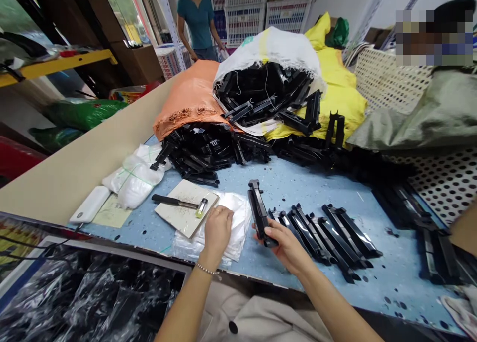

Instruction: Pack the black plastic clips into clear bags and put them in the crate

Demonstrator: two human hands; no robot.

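My right hand [282,239] grips a long black plastic part [258,203] by its near end, holding it tilted up above the table. At the stack of clear plastic bags [238,233], my left hand [219,228] has its fingers bent and pressed together on the top bag; the fingertips are partly hidden. Left of that hand, a hammer [179,202] with a black handle and a pale yellow-green tip lies on a square board [171,218]. A row of similar black parts [324,238] lies to the right of my right hand.
Orange [190,94], white [276,44] and yellow [335,84] sacks spill black parts at the back. A crate of bagged parts [85,292] stands front left. A white device [89,204] and a plastic bundle [136,175] lie left. One person [197,19] stands behind; another sits right.
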